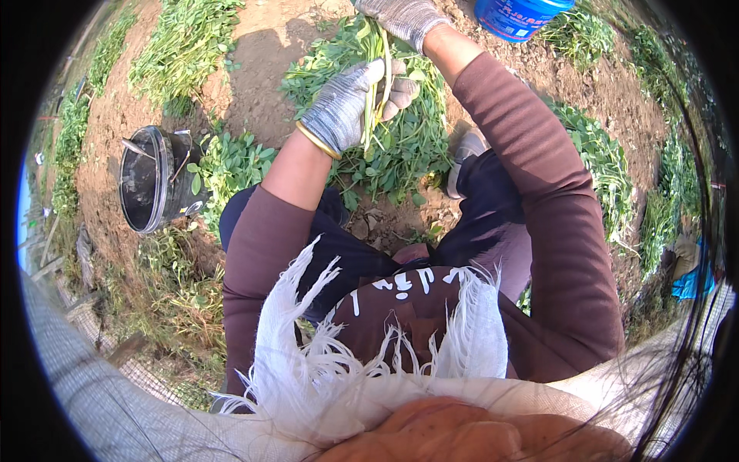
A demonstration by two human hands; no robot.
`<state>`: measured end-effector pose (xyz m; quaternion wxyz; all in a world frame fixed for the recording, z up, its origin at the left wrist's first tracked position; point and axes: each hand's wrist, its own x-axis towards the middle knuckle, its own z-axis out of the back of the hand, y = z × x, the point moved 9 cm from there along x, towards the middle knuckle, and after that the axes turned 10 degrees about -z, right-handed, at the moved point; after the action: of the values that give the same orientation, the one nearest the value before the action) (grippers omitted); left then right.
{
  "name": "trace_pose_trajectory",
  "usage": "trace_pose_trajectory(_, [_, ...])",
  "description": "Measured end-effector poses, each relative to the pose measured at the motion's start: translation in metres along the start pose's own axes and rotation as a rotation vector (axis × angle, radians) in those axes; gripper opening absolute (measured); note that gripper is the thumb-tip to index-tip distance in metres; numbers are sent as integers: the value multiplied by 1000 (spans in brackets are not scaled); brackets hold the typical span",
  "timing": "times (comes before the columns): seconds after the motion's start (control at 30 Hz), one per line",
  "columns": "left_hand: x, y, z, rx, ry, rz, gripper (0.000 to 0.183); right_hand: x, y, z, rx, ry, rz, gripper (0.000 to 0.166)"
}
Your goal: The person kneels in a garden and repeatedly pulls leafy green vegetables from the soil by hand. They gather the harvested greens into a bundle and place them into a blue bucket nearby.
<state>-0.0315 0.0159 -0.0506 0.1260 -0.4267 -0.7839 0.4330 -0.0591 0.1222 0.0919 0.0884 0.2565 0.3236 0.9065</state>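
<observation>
My left hand [355, 104], in a grey knitted work glove with a yellow cuff, is closed around a bunch of pale green plant stems [371, 110]. The cut or pulled ends point down toward me. Farther up the same bunch, my right hand [404, 20] in a matching glove has its fingers curled over the leafy part; the picture's top edge cuts off its fingertips. Beneath both hands lies a heap of leafy green plants [398, 150] on the soil between my feet.
To the left, a black plastic bucket [167, 179] lies tilted with a handle sticking out. A blue bucket [514, 20] bearing writing stands at upper right. More plant piles lie at upper left [185, 52] and along the right [600, 156]. White fringed cloth [294, 358] hangs below my head.
</observation>
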Motion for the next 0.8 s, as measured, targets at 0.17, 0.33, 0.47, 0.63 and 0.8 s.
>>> trace_pose_trajectory(0.17, [2,-3,0,50,-50,-61,39,5,-9,-11,88,116,-26,20])
trace_pose_trajectory(0.33, [3,-36,5,-66,-58,-154,37,14,-18,-24,123,-28,127,28])
trace_pose_trajectory(0.47, [-6,-109,19,-225,66,-427,19,32,-82,-83,145,182,-43,33])
trace_pose_trajectory(0.63, [-9,-120,68,-384,-255,-466,16,-32,-232,-219,-218,1008,-518,31])
trace_pose_trajectory(0.8, [-2,-129,68,-393,-218,-529,15,-114,-286,-262,-796,1257,154,21])
